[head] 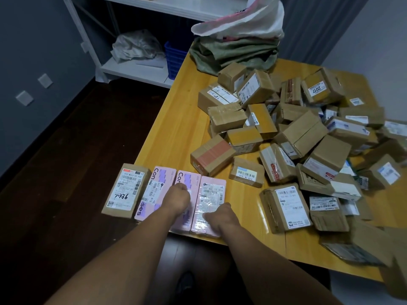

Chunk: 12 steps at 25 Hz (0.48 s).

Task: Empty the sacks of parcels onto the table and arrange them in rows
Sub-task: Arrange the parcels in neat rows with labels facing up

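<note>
A row of parcels lies at the near left corner of the yellow table [176,119]: a brown box [125,190] at the left end, partly over the edge, then three pink boxes side by side. My left hand [176,198] rests knuckles-down on the middle pink box [187,179]. My right hand [220,215] presses on the rightmost pink box [212,194], fingers curled at its near end. A loose heap of brown cardboard parcels [297,133] covers the table's right half. Emptied sacks [235,49], green and white, are bunched at the far edge.
A white shelf unit [136,69] with a crumpled bag and a blue crate [175,60] stands behind the table at the left. Dark floor lies left of the table. Bare tabletop shows between the row and the sacks. Some parcels overhang the near right edge.
</note>
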Tool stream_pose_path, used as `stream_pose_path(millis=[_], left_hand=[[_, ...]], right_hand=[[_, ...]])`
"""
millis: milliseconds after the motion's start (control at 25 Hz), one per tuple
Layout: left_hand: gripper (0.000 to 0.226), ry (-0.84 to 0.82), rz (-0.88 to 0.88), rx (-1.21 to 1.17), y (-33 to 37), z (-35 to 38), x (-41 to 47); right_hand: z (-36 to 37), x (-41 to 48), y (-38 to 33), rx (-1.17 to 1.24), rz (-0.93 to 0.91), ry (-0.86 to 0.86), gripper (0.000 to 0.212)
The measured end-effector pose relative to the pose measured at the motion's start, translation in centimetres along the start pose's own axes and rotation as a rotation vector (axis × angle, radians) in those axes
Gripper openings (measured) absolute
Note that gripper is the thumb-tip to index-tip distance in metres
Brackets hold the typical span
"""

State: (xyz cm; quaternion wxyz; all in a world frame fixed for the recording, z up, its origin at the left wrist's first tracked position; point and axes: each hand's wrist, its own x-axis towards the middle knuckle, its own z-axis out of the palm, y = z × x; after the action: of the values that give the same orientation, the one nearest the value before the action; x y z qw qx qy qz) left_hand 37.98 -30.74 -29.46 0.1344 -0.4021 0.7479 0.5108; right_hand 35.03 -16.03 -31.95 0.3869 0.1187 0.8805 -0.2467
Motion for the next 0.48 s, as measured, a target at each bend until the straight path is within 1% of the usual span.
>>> stream_pose_path(millis=[120, 240, 320, 400, 480], left_hand=[[0.031, -0.001, 0.006, 0.014, 0.2, 0.0, -0.2], [0.032, 0.016, 0.005, 0.038, 0.8, -0.1, -0.5], [0.027, 0.024, 0.020, 0.033, 1.6, 0.1, -1.0], [0.019, -0.013, 0.051, 0.028, 3.3, 0.6, -1.9], [0.016, -0.072, 0.098, -0.008, 5.3, 1.4, -2.5]], right_hand=[[0.0, 0.0, 0.0, 0.020, 0.000, 0.006, 0.065], [-0.8, -0.4, -0.3, 0.049, 0.006, 0.027, 0.058], [-1.9, -1.0, -0.4, 0.065, 0.010, 0.044, 0.054], [-3.4, -1.6, -0.3, 0.076, 0.015, 0.062, 0.053], [-5.2, -2.1, 0.0, 0.092, 0.016, 0.086, 0.057]])
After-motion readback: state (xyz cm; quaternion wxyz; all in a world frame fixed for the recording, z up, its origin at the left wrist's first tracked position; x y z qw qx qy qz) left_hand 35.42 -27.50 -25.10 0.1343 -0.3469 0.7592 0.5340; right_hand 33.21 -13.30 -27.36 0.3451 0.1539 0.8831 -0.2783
